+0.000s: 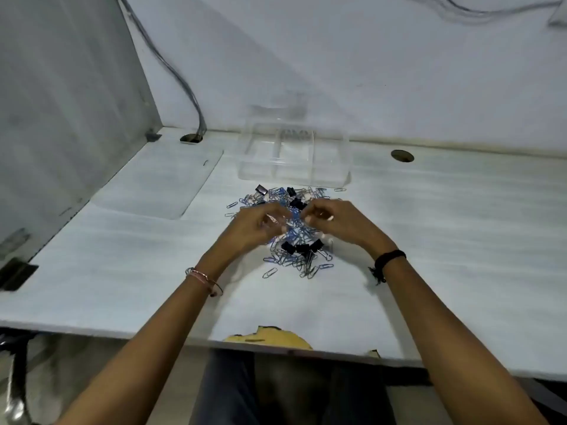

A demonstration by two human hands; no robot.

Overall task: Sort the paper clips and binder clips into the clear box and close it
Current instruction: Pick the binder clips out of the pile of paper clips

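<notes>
A heap of blue and silver paper clips (pixel 294 259) lies mid-table, mixed with black binder clips (pixel 302 248). Another binder clip (pixel 261 189) sits at the heap's far left edge. Behind the heap stands the clear box (pixel 251 167), open, with inner dividers and what looks like a few clips in a far compartment. Its clear lid (pixel 159 182) lies flat to the left. My left hand (pixel 254 225) and my right hand (pixel 340 222) hover over the heap, fingers curled and pinching together; blur hides what they hold.
A white table (pixel 460 240) carries everything, its near edge chipped (pixel 270 334). A grey partition (pixel 61 118) walls off the left side. Two cable holes (pixel 402 155) (pixel 191 138) sit near the back wall, with cables (pixel 171 72) running into the left one.
</notes>
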